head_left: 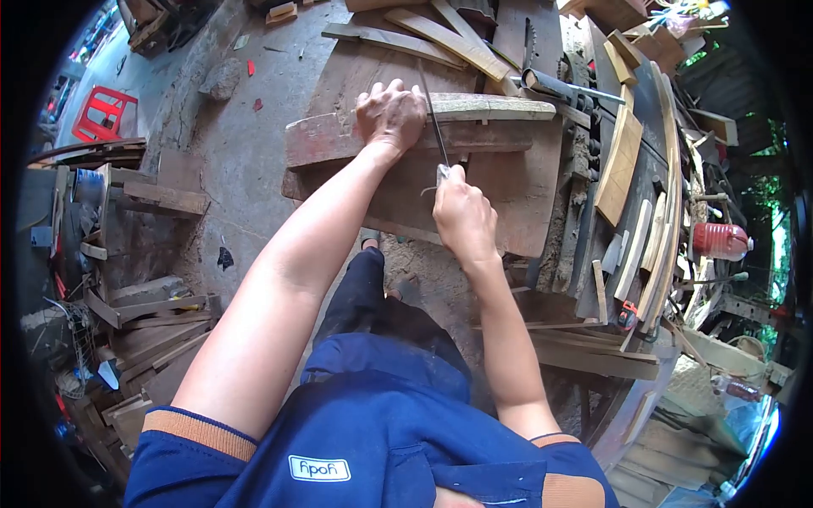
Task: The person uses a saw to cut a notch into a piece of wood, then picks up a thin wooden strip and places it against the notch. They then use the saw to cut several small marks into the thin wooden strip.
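Left hand (391,114) pressed flat on plank (339,137), pinning it to bench (517,203) so it can't shift; right hand (462,216) fisted tight around saw (434,118) handle, blade running up across plank's edge, near the left fingers

shirt (373,440): dark blue, orange-striped cuffs | trousers (360,296): dark | stool (103,113): red | jug (720,240): red, white cap | board (406,134): weathered reddish-brown | floor (229,144): grey
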A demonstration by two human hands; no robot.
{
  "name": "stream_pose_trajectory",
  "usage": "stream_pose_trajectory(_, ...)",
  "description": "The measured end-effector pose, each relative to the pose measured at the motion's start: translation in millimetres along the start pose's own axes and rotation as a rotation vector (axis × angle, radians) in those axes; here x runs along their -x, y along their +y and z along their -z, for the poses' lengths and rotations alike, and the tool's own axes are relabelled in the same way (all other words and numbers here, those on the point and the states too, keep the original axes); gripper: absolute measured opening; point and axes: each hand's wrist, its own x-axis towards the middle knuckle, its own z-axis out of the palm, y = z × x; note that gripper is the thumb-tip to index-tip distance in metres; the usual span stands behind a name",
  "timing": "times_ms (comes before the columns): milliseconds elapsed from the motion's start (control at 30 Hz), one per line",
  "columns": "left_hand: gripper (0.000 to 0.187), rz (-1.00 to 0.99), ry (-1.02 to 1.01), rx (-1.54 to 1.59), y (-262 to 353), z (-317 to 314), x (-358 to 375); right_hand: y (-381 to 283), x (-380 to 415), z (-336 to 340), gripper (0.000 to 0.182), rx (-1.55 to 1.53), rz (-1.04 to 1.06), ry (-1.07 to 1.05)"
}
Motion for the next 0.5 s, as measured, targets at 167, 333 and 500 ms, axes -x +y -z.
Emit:
stream_pose_trajectory(167,0.045,-0.004,0.003,-0.005,2,-3,0,-6,-56,-9,0.021,-0.025,0.05,0.108)
stream_pose_trajectory(333,0.043,-0.049,-0.013,-0.018,1,1,3,-7,-15,-5,0.022,-0.041,0.009,0.068)
stream_pose_trajectory(500,0.042,-0.065,-0.028,0.009,2,5,2,-2,-33,-9,0.022,-0.044,0.04,0.082)
